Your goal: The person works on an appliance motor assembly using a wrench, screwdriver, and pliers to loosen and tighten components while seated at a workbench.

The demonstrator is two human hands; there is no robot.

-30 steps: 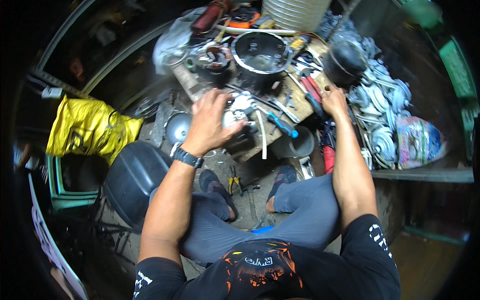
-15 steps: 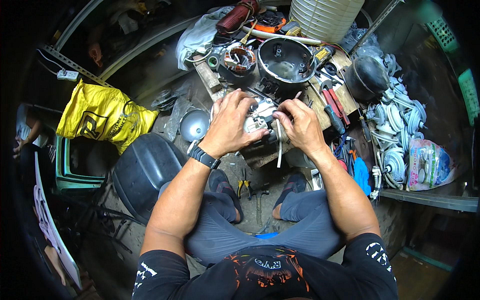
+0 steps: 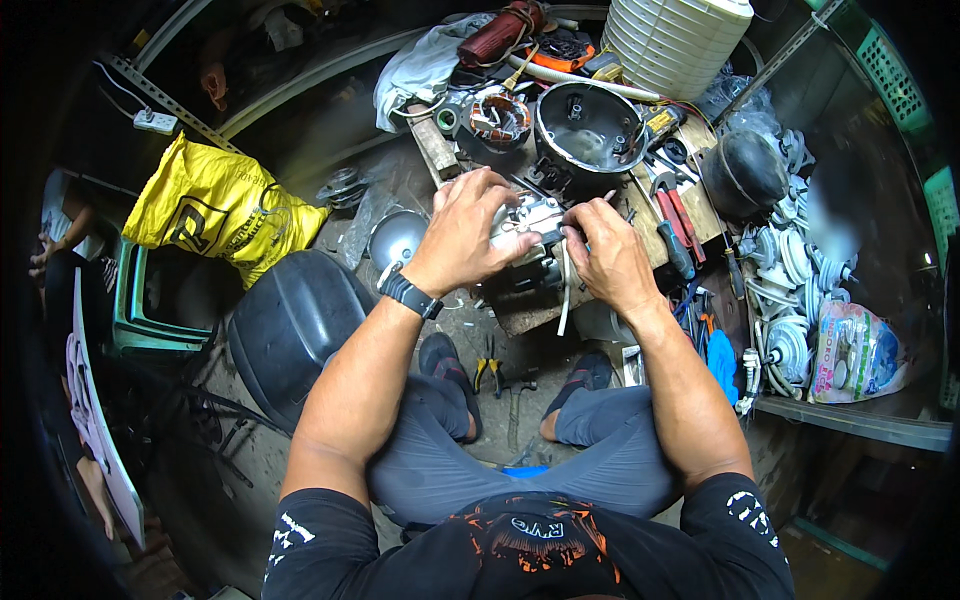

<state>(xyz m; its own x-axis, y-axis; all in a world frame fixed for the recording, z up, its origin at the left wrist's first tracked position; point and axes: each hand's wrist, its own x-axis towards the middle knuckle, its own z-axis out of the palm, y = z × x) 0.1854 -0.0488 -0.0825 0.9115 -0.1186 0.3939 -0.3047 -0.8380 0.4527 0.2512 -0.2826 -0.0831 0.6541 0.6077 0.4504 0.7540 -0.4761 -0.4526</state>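
Observation:
A silver metal machine part [image 3: 540,213] rests at the near edge of the wooden bench, with a darker block under it. My left hand [image 3: 465,232] grips its left side, thumb laid along the front and fingers over the back. At the right side of the part, my right hand [image 3: 612,258] has its thumb and fingertips pinched together; what lies between them is too small to make out. Below that hand hangs a pale flat strip or cable [image 3: 565,295]. Behind the part sits a round dark motor housing [image 3: 590,125], beside a stator with copper windings [image 3: 500,118].
Red-handled pliers [image 3: 680,215] and a screwdriver [image 3: 675,250] lie on the bench's right. Several grey motor parts [image 3: 790,260] are heaped farther right. A metal bowl [image 3: 398,240] is left of the bench. Yellow-handled pliers [image 3: 488,365] and a hammer [image 3: 514,405] lie between my feet.
The view has turned slightly, so the bench and its surroundings sit farther right in the picture. My right fingertips have shifted slightly at the part's edge; my left hand keeps its grip.

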